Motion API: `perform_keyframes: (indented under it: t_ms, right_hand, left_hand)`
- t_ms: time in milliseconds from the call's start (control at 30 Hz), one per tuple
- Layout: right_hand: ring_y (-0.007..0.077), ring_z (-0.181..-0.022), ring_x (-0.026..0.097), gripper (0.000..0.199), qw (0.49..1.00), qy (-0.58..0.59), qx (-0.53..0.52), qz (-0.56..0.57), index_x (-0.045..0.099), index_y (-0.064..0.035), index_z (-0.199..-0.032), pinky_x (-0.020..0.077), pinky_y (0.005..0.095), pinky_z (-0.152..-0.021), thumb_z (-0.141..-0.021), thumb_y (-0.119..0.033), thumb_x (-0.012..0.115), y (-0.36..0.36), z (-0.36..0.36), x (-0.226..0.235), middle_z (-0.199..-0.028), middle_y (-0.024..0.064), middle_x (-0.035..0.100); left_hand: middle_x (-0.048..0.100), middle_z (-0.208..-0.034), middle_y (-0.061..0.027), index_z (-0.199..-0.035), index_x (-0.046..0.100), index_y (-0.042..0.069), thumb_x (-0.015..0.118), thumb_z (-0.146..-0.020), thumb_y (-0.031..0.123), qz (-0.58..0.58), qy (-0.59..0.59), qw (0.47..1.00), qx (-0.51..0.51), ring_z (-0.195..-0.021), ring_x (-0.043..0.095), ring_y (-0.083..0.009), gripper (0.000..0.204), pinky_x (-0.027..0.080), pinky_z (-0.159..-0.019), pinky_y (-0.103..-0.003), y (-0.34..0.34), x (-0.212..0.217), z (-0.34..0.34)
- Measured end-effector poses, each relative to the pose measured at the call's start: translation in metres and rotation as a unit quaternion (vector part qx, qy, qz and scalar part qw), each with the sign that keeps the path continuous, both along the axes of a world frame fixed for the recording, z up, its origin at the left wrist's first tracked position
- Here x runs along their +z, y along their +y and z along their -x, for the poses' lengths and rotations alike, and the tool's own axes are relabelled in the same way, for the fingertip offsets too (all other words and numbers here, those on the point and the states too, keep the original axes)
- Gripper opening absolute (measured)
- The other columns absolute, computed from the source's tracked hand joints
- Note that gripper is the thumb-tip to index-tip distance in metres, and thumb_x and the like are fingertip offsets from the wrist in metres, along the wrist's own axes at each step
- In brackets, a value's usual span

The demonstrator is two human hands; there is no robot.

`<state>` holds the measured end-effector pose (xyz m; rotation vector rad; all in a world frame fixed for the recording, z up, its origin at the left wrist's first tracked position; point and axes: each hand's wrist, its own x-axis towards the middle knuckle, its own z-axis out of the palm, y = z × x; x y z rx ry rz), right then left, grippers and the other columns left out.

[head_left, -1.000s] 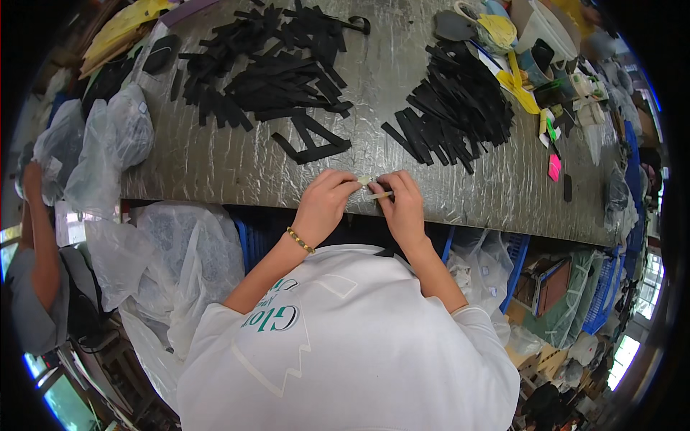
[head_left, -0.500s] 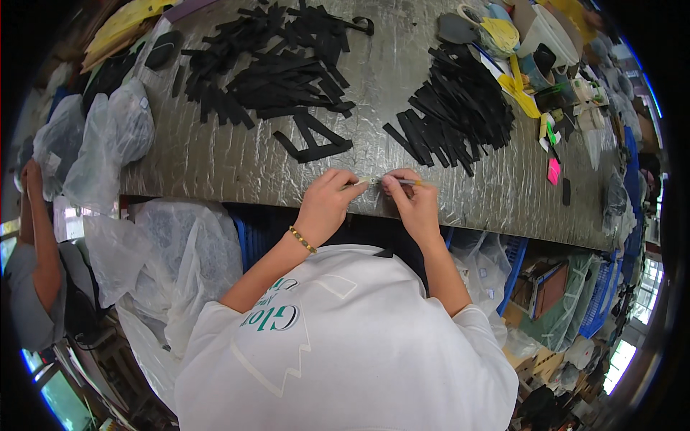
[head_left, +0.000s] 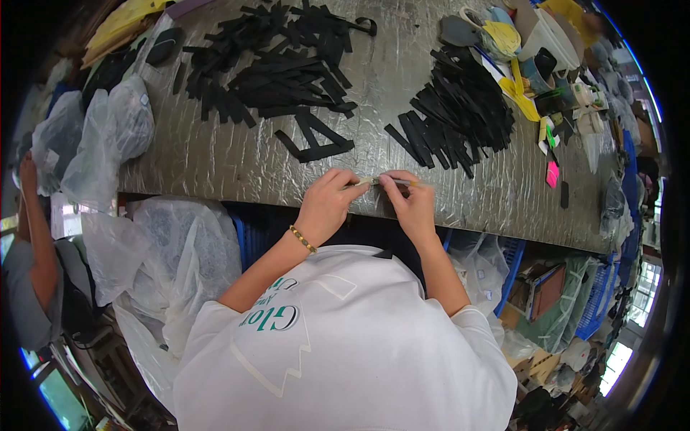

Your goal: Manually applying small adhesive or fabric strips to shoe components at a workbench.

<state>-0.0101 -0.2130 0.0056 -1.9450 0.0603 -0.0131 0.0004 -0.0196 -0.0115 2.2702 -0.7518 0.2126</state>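
Observation:
My left hand [head_left: 327, 203] and my right hand [head_left: 407, 203] meet at the near edge of the grey worktable [head_left: 215, 161]. Together they pinch a thin pale strip [head_left: 374, 182] that runs between their fingertips. A beaded bracelet [head_left: 302, 240] circles my left wrist. Just beyond my hands lie a few crossed black strips [head_left: 314, 138]. A big heap of black strips [head_left: 269, 65] sits farther back on the left, and a second pile of black strips [head_left: 453, 118] lies at the right.
Clear plastic bags [head_left: 108, 133] hang at the table's left end and below its edge. Yellow pieces, tape rolls and small tools [head_left: 532, 65] crowd the far right. Another person's arm [head_left: 36, 230] shows at the left. Blue crates [head_left: 600, 302] stand under the table.
Both hands stay together on the pale strip at the table edge. The fingers have shifted slightly along it; nothing else has moved.

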Motion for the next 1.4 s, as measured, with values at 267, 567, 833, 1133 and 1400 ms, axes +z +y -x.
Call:
perform_keyframes:
  t_ms: [267, 567, 833, 1133, 1400]
  right_hand:
    - [0.0119, -0.078, 0.067, 0.015, 0.999, -0.005, 0.029, 0.036, 0.072, 0.0067, -0.097, 0.0526, 0.0254, -0.069, -0.093, -0.008, 0.070, 0.000, 0.003, 0.009, -0.089, 0.0093, 0.073]
    - [0.0206, -0.071, 0.068, 0.017, 0.997, -0.031, 0.070, 0.021, 0.072, 0.0039, -0.098, 0.0511, 0.0291, -0.062, -0.094, -0.012, 0.068, 0.020, -0.002, 0.003, -0.091, 0.0138, 0.072]
    - [0.0293, -0.084, 0.067, 0.012, 0.985, -0.076, 0.117, 0.105, 0.069, 0.0040, -0.100, 0.0519, 0.0329, -0.074, -0.093, -0.004, 0.064, 0.024, -0.003, 0.004, -0.094, 0.0151, 0.069]
    - [0.0343, -0.110, 0.055, 0.023, 0.946, -0.133, 0.201, 0.217, 0.059, -0.0022, -0.107, 0.0429, 0.0422, -0.092, -0.085, 0.000, 0.066, -0.007, -0.015, 0.006, -0.116, 0.0134, 0.055]
    - [0.0333, -0.110, 0.055, 0.031, 0.947, -0.144, 0.217, 0.186, 0.058, -0.0041, -0.113, 0.0432, 0.0421, -0.091, -0.083, -0.002, 0.069, -0.003, -0.021, 0.016, -0.117, 0.0123, 0.055]
  left_hand:
    - [0.062, -0.095, -0.0066, -0.114, 0.071, 0.008, 0.060, -0.079, -0.002, 0.027, 0.035, 0.999, 0.006, -0.094, 0.060, -0.0268, 0.038, 0.052, -0.082, -0.037, 0.001, 0.000, -0.001]
    - [0.066, -0.099, -0.0112, -0.144, 0.048, 0.007, 0.060, -0.087, -0.001, 0.093, 0.082, 0.992, 0.019, -0.095, 0.061, -0.0315, 0.059, 0.051, -0.084, -0.042, 0.001, 0.001, -0.002]
    - [0.067, -0.096, -0.0106, -0.141, 0.052, 0.008, 0.063, -0.085, -0.003, 0.105, 0.069, 0.992, 0.030, -0.090, 0.062, -0.0314, 0.059, 0.051, -0.081, -0.041, 0.001, 0.000, -0.003]
    - [0.067, -0.099, -0.0103, -0.130, 0.056, 0.007, 0.062, -0.086, -0.001, 0.101, 0.079, 0.992, 0.018, -0.095, 0.062, -0.0309, 0.045, 0.051, -0.084, -0.041, 0.002, 0.000, -0.002]
    - [0.068, -0.103, -0.0106, -0.099, 0.064, 0.003, 0.068, -0.084, 0.003, 0.112, 0.033, 0.993, -0.004, -0.098, 0.063, -0.0322, 0.016, 0.051, -0.085, -0.040, 0.031, 0.009, -0.008]
